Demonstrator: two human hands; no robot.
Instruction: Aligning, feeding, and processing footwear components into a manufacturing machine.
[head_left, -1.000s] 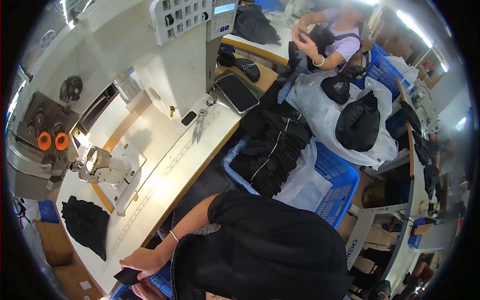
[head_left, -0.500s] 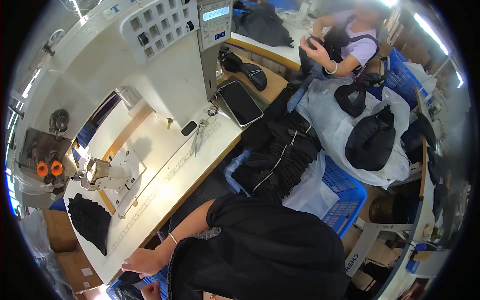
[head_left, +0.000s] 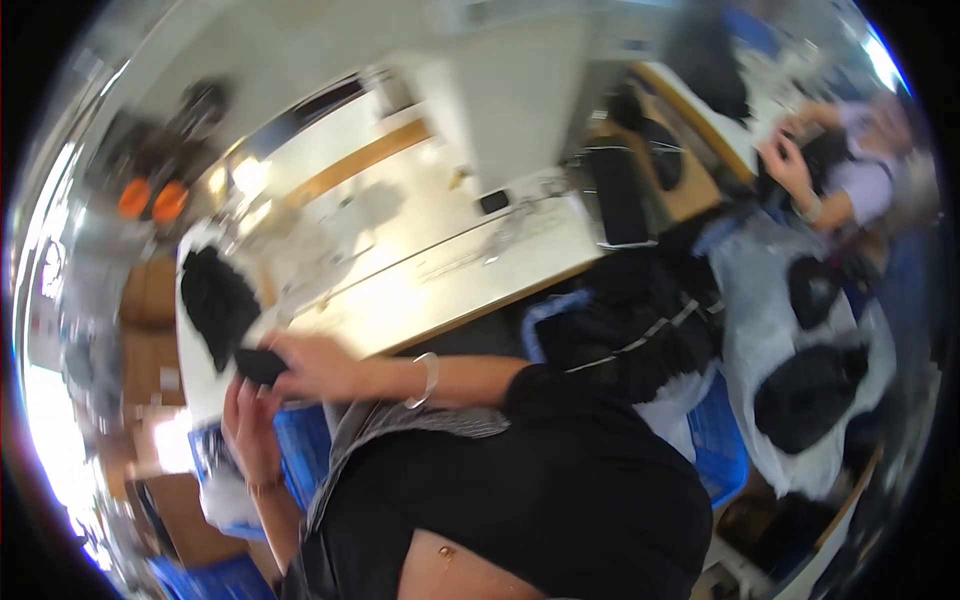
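A small folded piece of black fabric (head_left: 260, 367) is held up by the near left corner of the white sewing table (head_left: 450, 275). My right hand (head_left: 315, 368), a white bangle on its wrist, grips it with bent fingers. From below, my left hand (head_left: 252, 432) has its fingers closed at the lower edge of the same piece; motion blur softens the fingertips. Just beyond, a stack of black fabric pieces (head_left: 218, 305) lies on the table's left end. The sewing machine (head_left: 330, 235) behind it is smeared.
Scissors (head_left: 515, 230), a small black object (head_left: 494, 202) and a phone (head_left: 618, 195) lie farther right on the table. Tied black fabric bundles (head_left: 630, 330) sit beside a blue basket (head_left: 722, 450). A co-worker (head_left: 845, 165) sits at the far right. Cardboard boxes (head_left: 152, 335) stand left.
My view has swung left, so the table appears farther right. My hands have come up from the blue basket below the table edge, the black fabric piece now between them.
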